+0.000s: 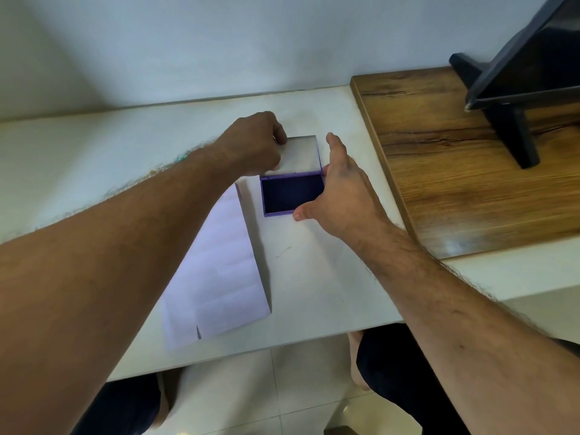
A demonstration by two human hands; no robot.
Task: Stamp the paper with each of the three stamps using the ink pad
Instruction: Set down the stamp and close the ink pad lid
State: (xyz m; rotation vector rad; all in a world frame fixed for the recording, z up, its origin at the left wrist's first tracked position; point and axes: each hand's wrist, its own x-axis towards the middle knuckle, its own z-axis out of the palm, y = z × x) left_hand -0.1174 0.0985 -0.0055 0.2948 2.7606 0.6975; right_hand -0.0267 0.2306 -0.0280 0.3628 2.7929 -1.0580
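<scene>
The ink pad (pixel 290 196), a purple case with a dark blue pad face, lies open on the white surface (pixel 314 277), near the far middle of it. Its clear lid (pixel 301 153) is swung back on the far side, hinged along the case's far edge. The left hand (pixel 254 142) pinches the left edge of the lid between thumb and fingers. The right hand (pixel 342 186) grasps the case from the right side: the thumb presses against the near right corner, and the fingers reach along the far right corner near the hinge. The paper (pixel 216 268), a white sheet with visible fold creases, lies flat just left of and nearer than the ink pad, partly hidden under the left forearm. A wooden board (pixel 455 171) lies on the right part of the surface and carries a black stand (pixel 514 124) holding a dark screen.
</scene>
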